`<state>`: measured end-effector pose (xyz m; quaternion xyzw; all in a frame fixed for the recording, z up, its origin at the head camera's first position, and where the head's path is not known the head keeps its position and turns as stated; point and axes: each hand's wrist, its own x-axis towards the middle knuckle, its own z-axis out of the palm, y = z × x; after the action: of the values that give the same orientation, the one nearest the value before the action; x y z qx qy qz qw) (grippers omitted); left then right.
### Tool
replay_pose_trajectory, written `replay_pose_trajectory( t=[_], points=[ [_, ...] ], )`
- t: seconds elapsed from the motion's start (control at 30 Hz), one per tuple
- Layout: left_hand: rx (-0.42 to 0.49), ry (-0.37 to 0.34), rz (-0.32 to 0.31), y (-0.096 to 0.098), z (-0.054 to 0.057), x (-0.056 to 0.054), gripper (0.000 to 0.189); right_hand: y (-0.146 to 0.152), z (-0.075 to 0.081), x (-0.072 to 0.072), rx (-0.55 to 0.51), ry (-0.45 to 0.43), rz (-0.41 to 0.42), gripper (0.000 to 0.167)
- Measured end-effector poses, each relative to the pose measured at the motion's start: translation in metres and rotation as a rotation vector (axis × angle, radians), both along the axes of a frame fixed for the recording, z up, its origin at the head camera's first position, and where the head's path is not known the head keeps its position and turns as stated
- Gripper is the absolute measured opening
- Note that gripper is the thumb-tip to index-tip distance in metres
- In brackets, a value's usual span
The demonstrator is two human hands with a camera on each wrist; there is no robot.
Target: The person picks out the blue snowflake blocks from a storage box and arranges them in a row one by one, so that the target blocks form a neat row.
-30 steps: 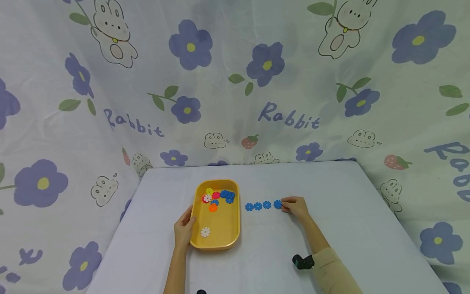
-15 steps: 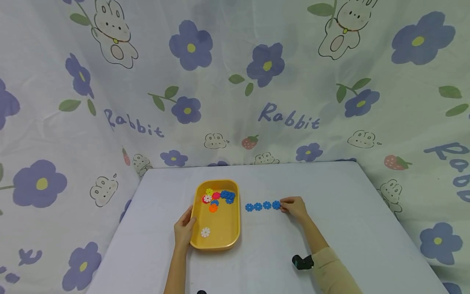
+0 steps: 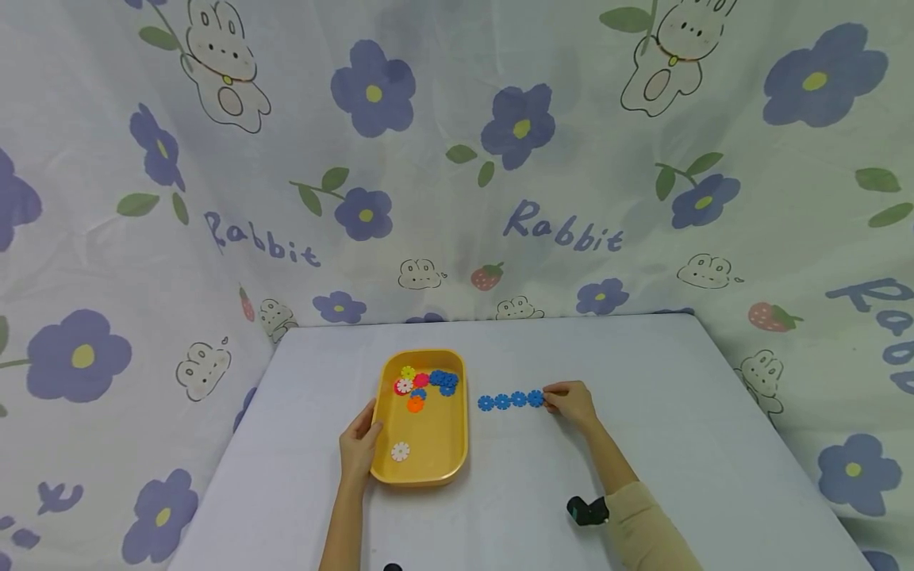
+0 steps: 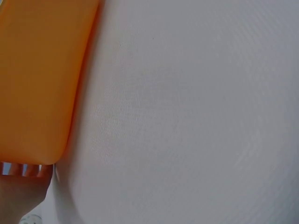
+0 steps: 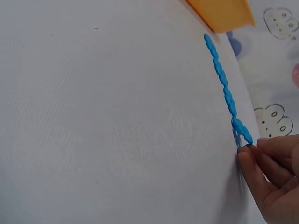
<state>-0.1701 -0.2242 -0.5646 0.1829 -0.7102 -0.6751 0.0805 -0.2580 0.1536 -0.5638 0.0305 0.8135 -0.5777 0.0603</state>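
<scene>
My left hand (image 3: 358,448) grips the left side of a yellow tray (image 3: 426,474), thumb at its rim; in the left wrist view several fingertips (image 4: 31,170) show by the tray's end. Right of the tray, a short row of blue snowflake discs (image 3: 502,402) lies on the table. My right hand (image 3: 574,403) pinches the rightmost blue snowflake disc (image 3: 535,398), which touches the one beside it. In the right wrist view that end disc (image 5: 241,129) tilts up off the line of the others. My fingertips hide its outer edge.
Inside the tray lie loose snowflake discs: a blue pile (image 3: 444,381), an orange one (image 3: 416,404), pink, yellow and white ones, and a lone white disc (image 3: 401,451) nearer me. A black device (image 3: 588,511) sits by my right forearm. Patterned cloth (image 3: 457,238) hangs behind the table.
My right hand has shifted slightly left with the end blue snowflake disc, closing the small gap to its neighbour. The left hand and tray stay in place.
</scene>
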Motion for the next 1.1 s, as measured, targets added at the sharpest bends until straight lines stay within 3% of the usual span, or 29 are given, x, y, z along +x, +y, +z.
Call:
replay_pose_trajectory(
  t=[0.13, 0.2, 0.3, 0.43, 0.53, 0.63, 0.9, 1.1],
  points=[
    [-0.001, -0.003, 0.001, 0.000, 0.000, 0.000, 0.047, 0.000, 0.003, 0.000, 0.128, 0.052, -0.005, 0.022],
    [0.002, -0.003, 0.000, 0.000, 0.000, 0.000, 0.046, 0.001, 0.006, -0.001, 0.136, 0.051, -0.016, 0.023],
    [0.001, 0.006, 0.002, 0.000, 0.000, 0.000, 0.046, 0.000, 0.009, -0.002, -0.017, -0.004, -0.011, 0.028],
    [0.002, 0.012, 0.009, 0.000, 0.001, 0.001, 0.046, -0.007, 0.013, -0.006, -0.358, -0.119, 0.026, 0.041],
    [0.005, 0.013, 0.004, -0.001, 0.002, 0.001, 0.046, -0.018, 0.018, -0.007, -0.558, -0.178, 0.062, 0.048],
    [0.009, 0.013, -0.008, -0.001, 0.002, 0.001, 0.046, -0.033, 0.025, -0.008, -0.698, -0.220, 0.065, 0.051],
    [0.020, 0.037, -0.004, -0.002, -0.001, 0.000, 0.045, -0.089, 0.037, -0.011, -0.782, -0.269, 0.006, 0.046],
    [0.022, 0.041, 0.005, -0.001, -0.002, -0.001, 0.045, -0.125, 0.048, -0.005, -0.788, -0.274, 0.102, 0.045]
  ],
)
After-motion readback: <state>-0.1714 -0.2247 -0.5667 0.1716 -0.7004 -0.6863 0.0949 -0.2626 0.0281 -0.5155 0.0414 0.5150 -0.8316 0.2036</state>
